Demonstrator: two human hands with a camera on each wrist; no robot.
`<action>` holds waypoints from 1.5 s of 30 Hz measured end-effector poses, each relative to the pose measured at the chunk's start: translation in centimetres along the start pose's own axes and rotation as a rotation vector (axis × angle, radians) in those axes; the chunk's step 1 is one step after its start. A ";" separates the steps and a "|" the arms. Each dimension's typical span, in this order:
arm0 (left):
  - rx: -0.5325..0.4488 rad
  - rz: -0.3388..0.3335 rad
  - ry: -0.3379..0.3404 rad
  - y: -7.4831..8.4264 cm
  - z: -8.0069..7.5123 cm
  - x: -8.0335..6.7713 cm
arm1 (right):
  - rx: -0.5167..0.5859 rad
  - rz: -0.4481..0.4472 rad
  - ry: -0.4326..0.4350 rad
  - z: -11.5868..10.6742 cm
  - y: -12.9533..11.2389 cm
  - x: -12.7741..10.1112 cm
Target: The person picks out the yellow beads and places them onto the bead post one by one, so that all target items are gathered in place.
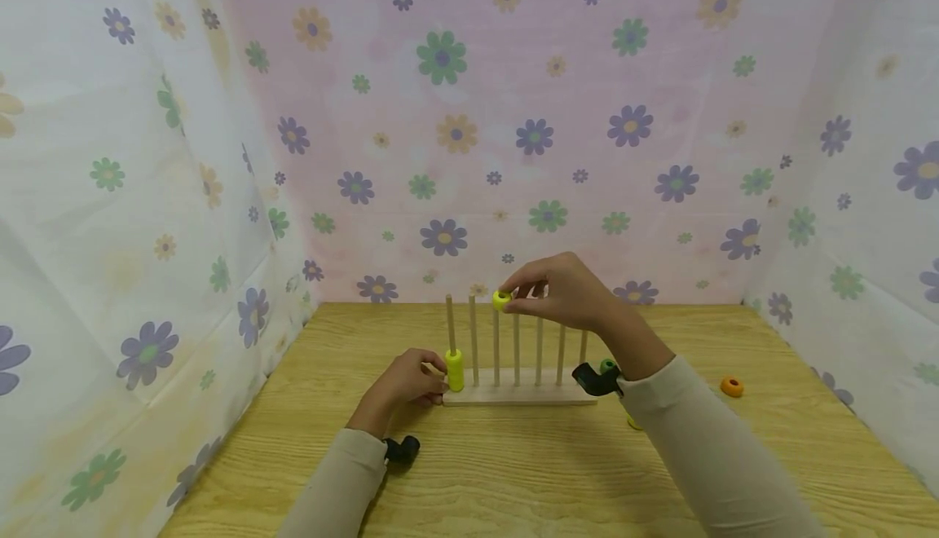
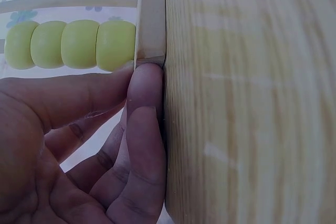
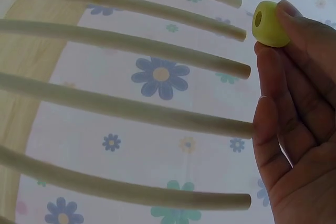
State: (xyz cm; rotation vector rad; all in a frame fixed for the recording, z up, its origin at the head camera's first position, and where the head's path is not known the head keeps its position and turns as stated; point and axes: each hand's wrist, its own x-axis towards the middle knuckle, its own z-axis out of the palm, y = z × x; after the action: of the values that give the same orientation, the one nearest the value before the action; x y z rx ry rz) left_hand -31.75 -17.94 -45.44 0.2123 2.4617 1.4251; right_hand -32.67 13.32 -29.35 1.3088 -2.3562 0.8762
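Note:
A wooden peg rack (image 1: 513,395) stands on the table, with a row of upright pegs on its base. Several yellow beads (image 2: 79,45) are stacked on its leftmost peg. At the base's left end, my left hand (image 1: 411,379) grips the wooden edge with its fingertips, close to the stack. My right hand (image 1: 561,289) is raised over the rack and pinches one yellow bead (image 3: 270,24) between thumb and fingers. That bead is at peg-top height, near the third peg from the left in the head view, its hole showing. The other pegs (image 3: 157,40) carry no beads.
Right of the rack, a green bead (image 1: 607,365) and a yellow piece (image 1: 634,423) are partly hidden by my right wrist and sleeve. An orange bead (image 1: 731,386) lies farther right on the wooden table (image 1: 513,473). Flower-printed cloth (image 1: 484,114) encloses the back and sides.

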 end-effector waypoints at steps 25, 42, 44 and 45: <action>-0.004 -0.013 0.006 0.2 -0.1 -0.1 | 0.030 -0.003 0.057 2.7 -1.5 3.5; -0.002 -0.006 -0.009 -0.1 -0.1 0.1 | 0.010 0.066 0.034 4.5 -2.2 4.9; 0.002 -0.005 -0.008 -0.1 -0.1 0.1 | 0.013 0.070 0.032 4.6 -2.3 5.0; 0.005 -0.006 -0.007 -0.1 -0.1 0.1 | 0.013 0.072 0.031 4.6 -2.3 5.0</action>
State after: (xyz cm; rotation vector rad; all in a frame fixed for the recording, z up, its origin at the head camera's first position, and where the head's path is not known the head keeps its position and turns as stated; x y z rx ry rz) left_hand -31.88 -18.04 -45.48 0.2105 2.4586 1.4143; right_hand -33.29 6.15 -29.37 1.2129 -2.3908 0.9277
